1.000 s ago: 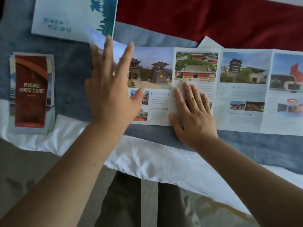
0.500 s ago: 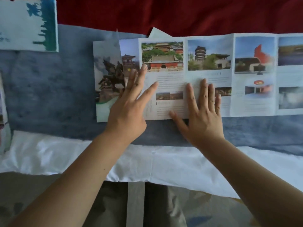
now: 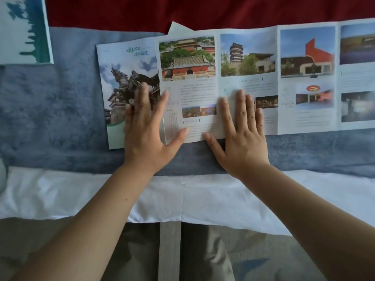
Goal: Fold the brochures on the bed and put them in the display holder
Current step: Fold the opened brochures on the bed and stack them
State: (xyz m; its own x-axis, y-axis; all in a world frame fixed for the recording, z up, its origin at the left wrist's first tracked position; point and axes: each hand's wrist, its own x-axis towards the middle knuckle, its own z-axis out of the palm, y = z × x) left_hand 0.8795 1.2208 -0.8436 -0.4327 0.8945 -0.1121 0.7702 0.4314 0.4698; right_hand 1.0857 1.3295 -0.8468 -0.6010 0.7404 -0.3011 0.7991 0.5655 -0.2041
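A long multi-panel brochure (image 3: 247,63) with temple and pagoda photos lies spread across the blue blanket (image 3: 50,110). Its leftmost panel, the cover with a horse statue (image 3: 125,78), is folded over flat onto the panel beneath. My left hand (image 3: 148,128) presses flat on that folded cover, fingers straight and spread. My right hand (image 3: 241,128) lies flat on the fold line between the second and third panels, holding the sheet down. The display holder is out of view.
Another white and teal brochure (image 3: 24,31) lies at the top left on the blanket. A dark red cover (image 3: 182,11) runs along the back. A white sheet (image 3: 182,195) hangs over the bed's near edge, with my legs below.
The leftmost cover panel has been folded over and pressed flat. My left hand slid right with it. The view shifted right, so the red folded brochure at the left has left the frame.
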